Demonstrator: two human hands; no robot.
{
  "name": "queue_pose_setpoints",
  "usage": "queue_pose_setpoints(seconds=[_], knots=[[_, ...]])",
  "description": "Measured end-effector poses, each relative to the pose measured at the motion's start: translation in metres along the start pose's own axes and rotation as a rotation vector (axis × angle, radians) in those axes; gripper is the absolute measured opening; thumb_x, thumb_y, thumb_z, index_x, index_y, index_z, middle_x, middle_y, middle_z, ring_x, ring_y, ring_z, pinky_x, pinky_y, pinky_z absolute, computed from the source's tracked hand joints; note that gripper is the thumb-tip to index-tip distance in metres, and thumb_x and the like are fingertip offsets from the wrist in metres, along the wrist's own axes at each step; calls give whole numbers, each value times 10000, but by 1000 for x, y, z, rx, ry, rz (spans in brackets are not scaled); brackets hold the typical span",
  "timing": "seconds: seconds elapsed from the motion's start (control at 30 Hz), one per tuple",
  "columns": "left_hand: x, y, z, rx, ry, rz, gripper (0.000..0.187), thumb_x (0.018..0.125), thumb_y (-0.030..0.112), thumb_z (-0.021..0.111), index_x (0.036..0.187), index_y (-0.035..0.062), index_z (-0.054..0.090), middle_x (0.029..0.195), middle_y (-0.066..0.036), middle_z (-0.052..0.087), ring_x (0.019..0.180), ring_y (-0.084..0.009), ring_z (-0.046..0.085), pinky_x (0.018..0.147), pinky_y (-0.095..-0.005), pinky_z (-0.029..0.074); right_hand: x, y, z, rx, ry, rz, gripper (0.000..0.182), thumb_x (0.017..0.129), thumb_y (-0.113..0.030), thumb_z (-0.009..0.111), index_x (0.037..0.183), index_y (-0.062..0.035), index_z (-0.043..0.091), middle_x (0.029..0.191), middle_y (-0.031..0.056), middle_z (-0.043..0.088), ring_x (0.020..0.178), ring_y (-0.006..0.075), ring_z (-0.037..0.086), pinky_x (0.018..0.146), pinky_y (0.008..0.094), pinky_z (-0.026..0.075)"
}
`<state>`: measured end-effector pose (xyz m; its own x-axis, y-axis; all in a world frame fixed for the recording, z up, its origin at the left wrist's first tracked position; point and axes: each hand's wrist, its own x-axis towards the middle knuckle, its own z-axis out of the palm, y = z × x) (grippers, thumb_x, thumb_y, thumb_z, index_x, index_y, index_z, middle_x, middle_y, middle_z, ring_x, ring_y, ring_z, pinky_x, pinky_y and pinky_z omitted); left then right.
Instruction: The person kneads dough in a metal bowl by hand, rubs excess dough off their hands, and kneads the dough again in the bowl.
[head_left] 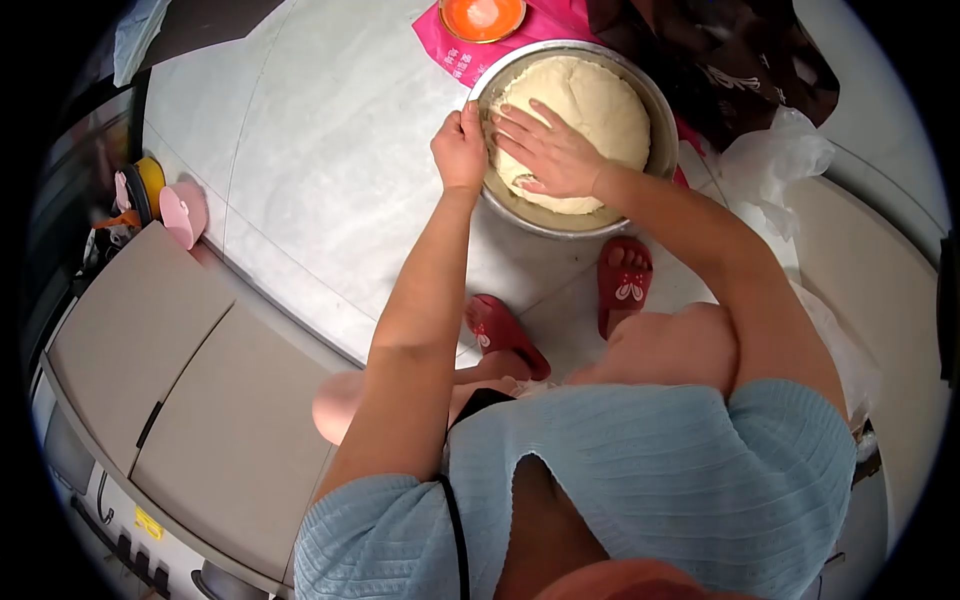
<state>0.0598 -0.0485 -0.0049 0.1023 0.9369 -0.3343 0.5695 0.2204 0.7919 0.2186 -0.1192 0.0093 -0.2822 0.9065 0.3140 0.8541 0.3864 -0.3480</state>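
A large round mass of pale dough (590, 95) fills most of a metal bowl (662, 130) on the floor. My left hand (461, 148) grips the bowl's left rim, fingers closed round its edge. Flat on the dough's left side lies my right hand (550, 155), its fingers stretched out towards the bowl's wall. Nothing is held in the right hand. The underside of the bowl is hidden.
A bright pink bag (455, 50) lies under and behind the bowl, with an orange bowl (482, 16) on it. A dark bag (730, 70) and a clear plastic bag (775, 160) are at the right. Grey cabinets (230, 400) stand at the left.
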Motion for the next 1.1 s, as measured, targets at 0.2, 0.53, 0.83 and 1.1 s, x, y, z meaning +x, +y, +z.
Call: queue_pose_setpoints(seconds=[0.2, 0.53, 0.83, 1.1], knots=[[7, -13, 4, -17, 29, 53, 503, 957, 398, 534, 675, -18, 561, 580, -155, 560, 526, -236, 486, 560, -378, 432, 51, 5, -110, 325, 483, 30, 453, 842, -358, 572, 1247, -156, 561, 1233, -4, 596, 1155, 228, 530, 1041, 443, 294], [2, 1, 0, 150, 67, 102, 494, 956, 388, 530, 678, -20, 559, 599, -176, 569, 533, -291, 497, 574, -402, 435, -1, 17, -3, 158, -158, 145, 635, 888, -424, 553, 1395, -66, 420, 1413, 134, 450, 1340, 256, 391, 1149, 443, 181], [2, 1, 1, 83, 48, 53, 506, 958, 398, 526, 671, -17, 556, 588, -177, 561, 527, -284, 493, 563, -401, 430, 30, 20, -88, 2595, 214, 720, 880, 894, -700, 303, 1490, -61, 191, 1521, 207, 239, 1418, 359, 212, 1138, 492, 192], [2, 0, 1, 126, 51, 109, 495, 968, 402, 504, 695, -6, 561, 596, -177, 571, 533, -310, 511, 555, -405, 434, 11, 26, -72, 2587, 212, 776, 894, 878, -725, 295, 1511, -110, 149, 1552, 170, 185, 1435, 311, 183, 1152, 469, 123]])
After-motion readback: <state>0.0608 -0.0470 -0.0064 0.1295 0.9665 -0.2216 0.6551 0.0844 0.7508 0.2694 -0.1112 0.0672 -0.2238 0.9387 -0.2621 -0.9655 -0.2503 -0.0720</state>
